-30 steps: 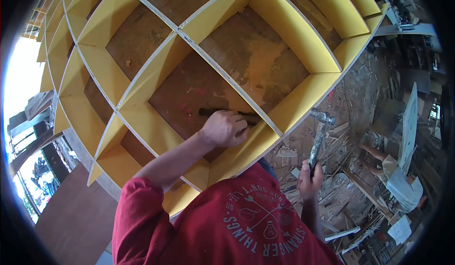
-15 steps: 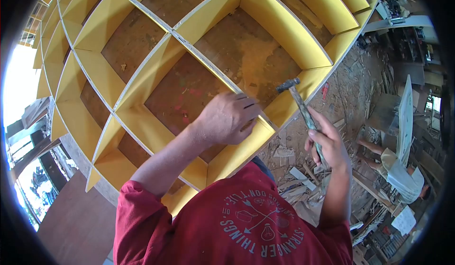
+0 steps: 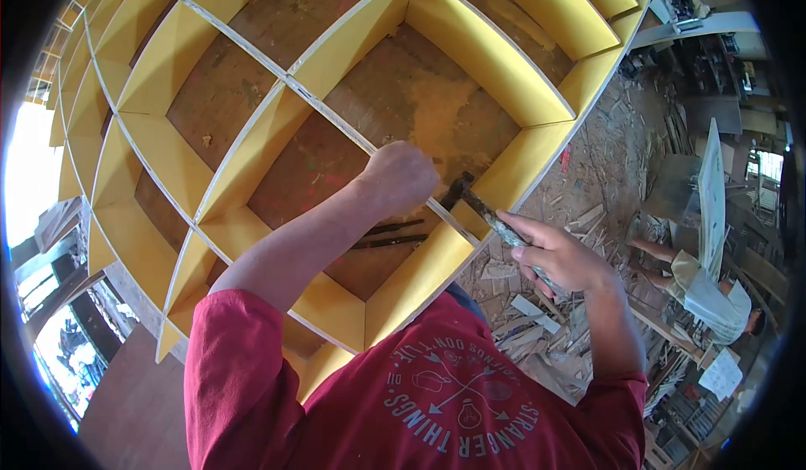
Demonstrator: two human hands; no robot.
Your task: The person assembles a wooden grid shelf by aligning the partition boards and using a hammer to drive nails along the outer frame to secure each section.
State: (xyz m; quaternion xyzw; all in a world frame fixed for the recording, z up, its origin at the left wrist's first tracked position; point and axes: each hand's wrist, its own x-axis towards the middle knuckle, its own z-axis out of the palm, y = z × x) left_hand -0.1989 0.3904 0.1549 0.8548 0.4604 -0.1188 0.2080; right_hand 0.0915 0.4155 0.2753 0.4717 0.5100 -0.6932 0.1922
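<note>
My left hand [image 3: 403,174] is closed in a fist at the top edge of a yellow divider [image 3: 332,117]; its fingers face away, hiding whatever they hold. In my right hand [image 3: 558,256] is a hammer [image 3: 504,228], gripped by its worn, paint-stained handle. The dark hammer head lies just right of my left fist, close to the divider's edge. Below that fist, two slim dark bars [image 3: 390,241] show in a compartment; their kind is unclear. The divider belongs to a large yellow grid frame [image 3: 428,273] with curved panels.
Wood scraps [image 3: 537,310] litter the floor at the right. A person [image 3: 709,306] is by a leaning pale board [image 3: 712,197] farther right. A reddish-brown flat surface [image 3: 126,386] lies at lower left.
The hammer has moved left and down, its head now near my left fist. My left hand has shifted slightly up and left, and the two dark bars have come into view.
</note>
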